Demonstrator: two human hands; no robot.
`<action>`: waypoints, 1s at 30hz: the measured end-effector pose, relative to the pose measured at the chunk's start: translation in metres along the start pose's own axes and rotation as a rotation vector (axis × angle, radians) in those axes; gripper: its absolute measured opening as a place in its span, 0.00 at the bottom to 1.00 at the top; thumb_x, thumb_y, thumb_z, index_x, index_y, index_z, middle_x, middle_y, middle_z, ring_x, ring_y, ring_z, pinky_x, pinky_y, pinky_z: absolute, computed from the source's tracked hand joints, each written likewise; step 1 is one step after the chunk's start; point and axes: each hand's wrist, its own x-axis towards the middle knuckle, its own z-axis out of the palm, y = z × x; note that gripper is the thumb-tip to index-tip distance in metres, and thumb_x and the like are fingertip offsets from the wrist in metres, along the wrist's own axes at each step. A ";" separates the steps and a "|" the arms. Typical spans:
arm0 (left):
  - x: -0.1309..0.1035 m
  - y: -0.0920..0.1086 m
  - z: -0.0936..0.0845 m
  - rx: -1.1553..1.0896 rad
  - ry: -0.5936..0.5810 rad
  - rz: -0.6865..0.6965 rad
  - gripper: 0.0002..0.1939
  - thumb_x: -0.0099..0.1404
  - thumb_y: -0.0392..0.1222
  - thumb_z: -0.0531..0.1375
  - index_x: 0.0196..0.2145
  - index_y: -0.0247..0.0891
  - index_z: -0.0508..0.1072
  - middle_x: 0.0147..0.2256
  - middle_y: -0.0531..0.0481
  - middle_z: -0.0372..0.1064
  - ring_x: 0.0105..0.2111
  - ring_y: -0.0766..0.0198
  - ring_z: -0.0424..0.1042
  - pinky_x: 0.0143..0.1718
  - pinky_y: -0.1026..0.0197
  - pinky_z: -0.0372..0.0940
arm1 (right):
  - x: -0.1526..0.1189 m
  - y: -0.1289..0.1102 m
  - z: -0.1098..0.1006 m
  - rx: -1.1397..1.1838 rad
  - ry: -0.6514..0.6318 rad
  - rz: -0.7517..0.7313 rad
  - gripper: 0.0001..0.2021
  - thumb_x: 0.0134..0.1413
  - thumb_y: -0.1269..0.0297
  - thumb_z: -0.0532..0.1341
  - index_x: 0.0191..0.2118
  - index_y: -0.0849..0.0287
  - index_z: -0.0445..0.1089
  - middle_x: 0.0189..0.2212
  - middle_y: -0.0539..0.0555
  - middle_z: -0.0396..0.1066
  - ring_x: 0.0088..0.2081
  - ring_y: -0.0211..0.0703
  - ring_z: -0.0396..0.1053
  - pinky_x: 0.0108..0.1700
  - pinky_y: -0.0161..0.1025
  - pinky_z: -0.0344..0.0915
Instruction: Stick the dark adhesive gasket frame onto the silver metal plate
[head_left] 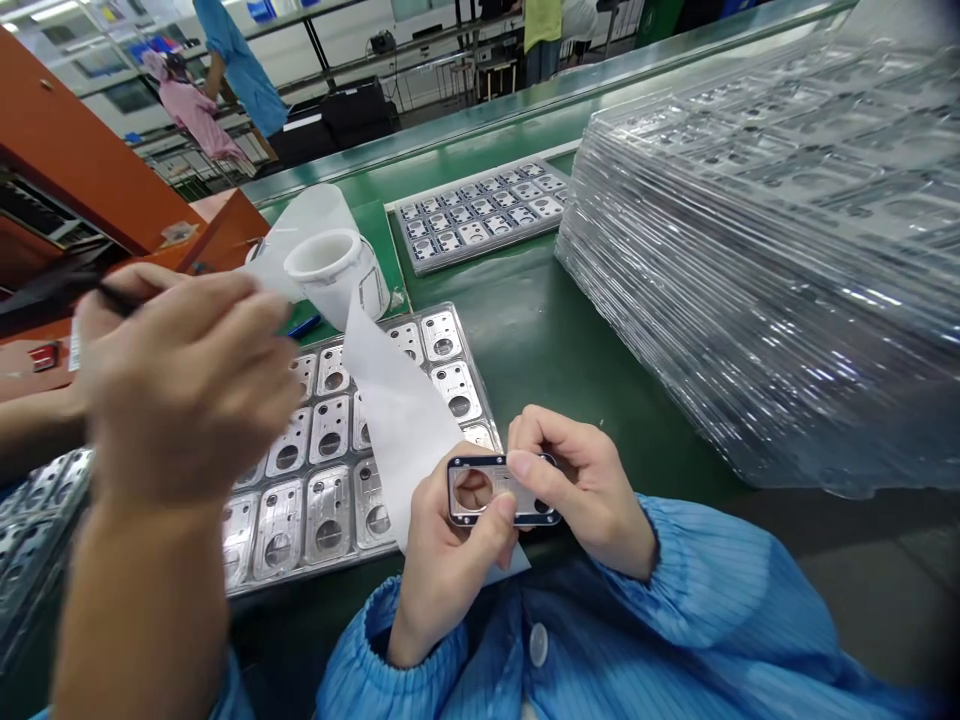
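Note:
My left hand point(454, 555) grips a small silver metal plate point(491, 480) with rounded corners, a dark blue rim and a large round hole. Its thumb lies across the front face. At the plate's upper right edge, my right hand point(589, 490) pinches with thumb and fingers; whether anything thin is between them is too small to tell. A strip of white paper point(397, 400) runs down beside my left hand, partly hidden by it. Beneath the strip lies a clear tray point(480, 385) with rows of similar silver plates.
Another person's blurred hand point(187, 380) reaches over the tray's left side. A white roll point(330, 265) and a blue pen point(304, 327) lie behind it. Further back is a second filled tray point(480, 215). A tall stack of clear plastic trays point(750, 270) stands on the right.

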 end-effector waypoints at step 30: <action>-0.020 -0.029 -0.001 -0.306 -0.010 -0.064 0.18 0.63 0.47 0.54 0.21 0.32 0.70 0.16 0.48 0.69 0.09 0.70 0.62 0.09 0.72 0.49 | -0.005 0.005 0.000 -0.007 0.025 -0.072 0.13 0.59 0.66 0.55 0.24 0.59 0.55 0.19 0.46 0.53 0.21 0.33 0.52 0.23 0.34 0.49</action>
